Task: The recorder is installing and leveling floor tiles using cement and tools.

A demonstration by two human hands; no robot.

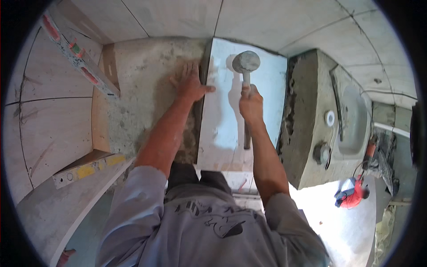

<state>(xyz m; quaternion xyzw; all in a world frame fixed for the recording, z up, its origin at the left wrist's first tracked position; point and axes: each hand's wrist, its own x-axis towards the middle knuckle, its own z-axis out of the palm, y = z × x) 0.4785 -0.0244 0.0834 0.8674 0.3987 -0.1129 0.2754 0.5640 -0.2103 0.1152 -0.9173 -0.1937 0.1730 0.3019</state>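
The right hand (251, 104) is closing firmly around the handle of a mallet (247, 62), whose grey, round head is hanging over the far part of a white tile (222, 124); whether it is touching cannot be told. The left hand (189, 84) is lying open, fingers spreading on the bare concrete surface (138, 89), its thumb reaching over the tile's left edge.

The mallet is probably weighing most at its head, so the grip partway along the handle is giving control, with a length of handle protruding nearer. The tile is lying flat in the middle, between that concrete and a rough block (304, 124) on the right. It is looking stiff, fairly heavy and brittle, perhaps slick on its face; its edges are offering the surest hold, its corners probably being easiest to chip.

Farther left, a spirit level (86, 71) is leaning; a yellow-marked level (89, 170) is resting nearer. Beyond the block, a basin (354, 120) is sitting right.
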